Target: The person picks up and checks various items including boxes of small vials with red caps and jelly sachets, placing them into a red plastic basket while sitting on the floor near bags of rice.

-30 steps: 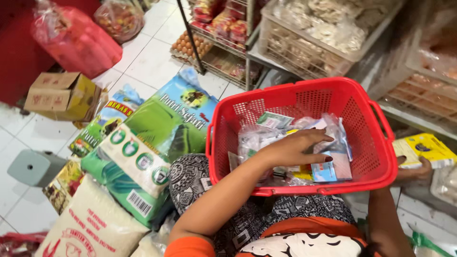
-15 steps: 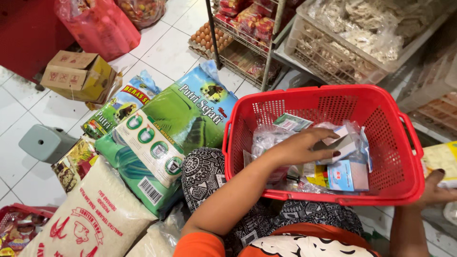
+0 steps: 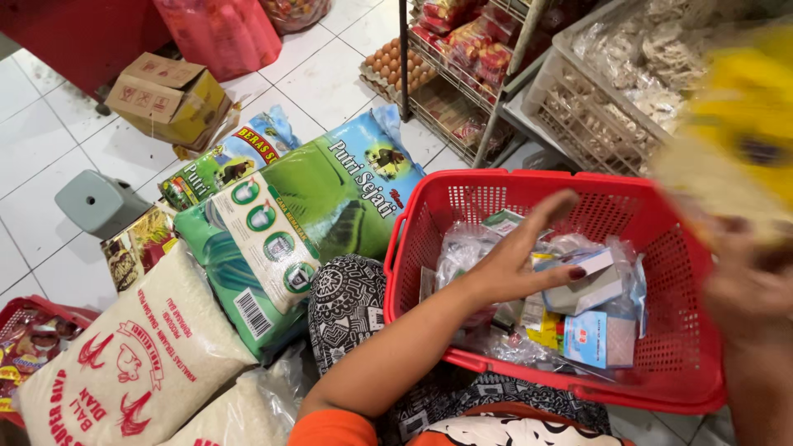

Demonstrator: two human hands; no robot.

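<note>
Small grocery shop, rice sacks (image 3: 124,363), snack racks (image 3: 462,49), red basket (image 3: 677,363)

The left arm stretches forward and to the right from an orange sleeve at the lower edge, forearm bare. The left hand (image 3: 519,266) lies palm down, fingers loosely spread and slightly curled, index finger raised, thumb pointing right with a dark painted nail. The right hand (image 3: 747,285) is raised at the right edge, blurred, its grip unclear.
</note>
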